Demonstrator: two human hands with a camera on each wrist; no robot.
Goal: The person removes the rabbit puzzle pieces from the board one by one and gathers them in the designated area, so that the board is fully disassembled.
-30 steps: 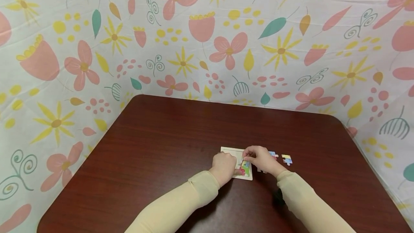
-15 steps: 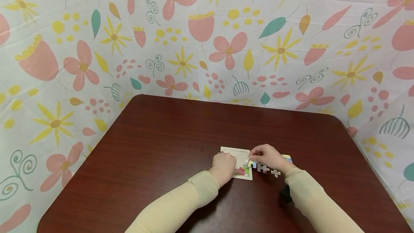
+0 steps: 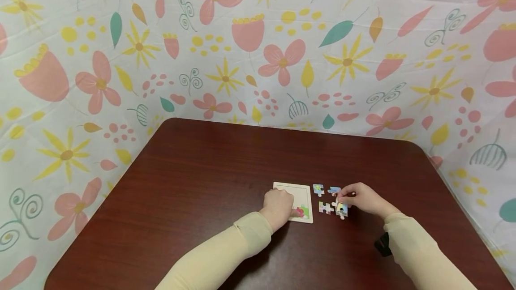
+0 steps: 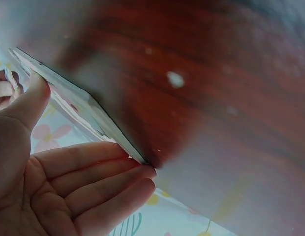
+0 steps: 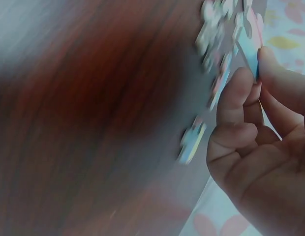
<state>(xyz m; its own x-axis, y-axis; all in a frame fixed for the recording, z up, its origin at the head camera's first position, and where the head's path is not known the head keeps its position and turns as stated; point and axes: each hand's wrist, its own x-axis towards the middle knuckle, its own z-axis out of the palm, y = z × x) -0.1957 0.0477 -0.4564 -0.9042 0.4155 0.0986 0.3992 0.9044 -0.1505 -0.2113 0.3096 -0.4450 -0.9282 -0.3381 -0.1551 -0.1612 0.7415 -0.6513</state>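
On the table a square puzzle board with a pale rim lies under my left hand. The thumb rests on a red and green part at its lower right, while the fingers reach the board's edge, as the left wrist view shows. My right hand pinches a yellow and blue jigsaw piece between thumb and fingertips, right of the board. Around it lie loose jigsaw pieces: a blue and green one, a bluish one and a pinkish one. Another piece shows in the right wrist view.
The dark red-brown table has rounded far corners. A white cloth with flower prints hangs behind and beside it. A black strap sits at the right wrist.
My right hand has moved rightward, away from the board's right side, with the yellow and blue jigsaw piece in its fingers. More loose pieces have come into sight. The left hand stays put.
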